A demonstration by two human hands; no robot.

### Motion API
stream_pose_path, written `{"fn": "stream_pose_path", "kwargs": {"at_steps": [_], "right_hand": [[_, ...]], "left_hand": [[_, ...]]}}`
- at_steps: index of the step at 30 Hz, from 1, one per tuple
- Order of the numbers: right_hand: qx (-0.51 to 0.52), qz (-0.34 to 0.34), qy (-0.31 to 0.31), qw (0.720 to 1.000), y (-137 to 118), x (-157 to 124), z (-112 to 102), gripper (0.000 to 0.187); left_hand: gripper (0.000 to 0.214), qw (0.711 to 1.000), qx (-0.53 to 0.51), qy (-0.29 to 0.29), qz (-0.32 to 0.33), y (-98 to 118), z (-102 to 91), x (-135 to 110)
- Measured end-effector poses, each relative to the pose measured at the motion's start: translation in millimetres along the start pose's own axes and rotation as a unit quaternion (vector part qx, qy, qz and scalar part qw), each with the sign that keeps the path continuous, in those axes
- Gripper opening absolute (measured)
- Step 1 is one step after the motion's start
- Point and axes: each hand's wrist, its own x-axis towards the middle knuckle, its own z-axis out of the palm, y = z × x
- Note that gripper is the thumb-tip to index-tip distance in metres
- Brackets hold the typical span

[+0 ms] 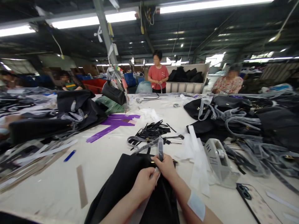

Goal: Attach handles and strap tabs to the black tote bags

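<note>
A black bag lies at the table's near edge, beneath both of my hands. My left hand is closed on a strap wrapped in clear plastic, low on its length. Just above and to the right, my right hand pinches the same strap, whose wrapped end sticks up past the fingers. A bit of gold-coloured metal shows on the bag beside the right hand. Beyond the bag lies a pile of short black strips, some with metal fittings. The fingertips partly hide the gripped stretch of strap.
To the right stand a tape dispenser, white strips, a phone and a heap of black bags. Left are purple strips, a blue pen-like object and more black bags. Several people work around the table.
</note>
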Motion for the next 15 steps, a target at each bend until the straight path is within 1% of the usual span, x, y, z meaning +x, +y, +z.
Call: {"fn": "stream_pose_path", "kwargs": {"at_steps": [5, 7, 10, 11, 13, 15], "right_hand": [[0.001, -0.012, 0.019, 1.0, 5, 5, -5, 0.043], [-0.007, -0.017, 0.023, 1.0, 5, 7, -8, 0.047], [-0.025, -0.032, 0.025, 0.999, 0, 6, -14, 0.054], [-0.032, -0.038, 0.028, 0.998, -3, 5, -17, 0.053], [-0.047, -0.045, 0.044, 0.997, -8, 2, -24, 0.043], [-0.074, -0.044, 0.068, 0.994, -10, 0, -31, 0.035]], "left_hand": [[0.044, 0.999, -0.027, -0.018, -0.009, -2, -7.5, -3], [0.044, 0.998, -0.049, -0.018, -0.027, -3, -11.1, -3], [0.038, 0.993, -0.105, -0.01, -0.056, -7, -13.7, 1], [0.036, 0.99, -0.123, -0.006, -0.065, -8, -13.7, 2], [0.033, 0.987, -0.144, 0.005, -0.076, -11, -13.5, 5], [0.035, 0.988, -0.138, 0.019, -0.071, -13, -13.9, 9]]}}
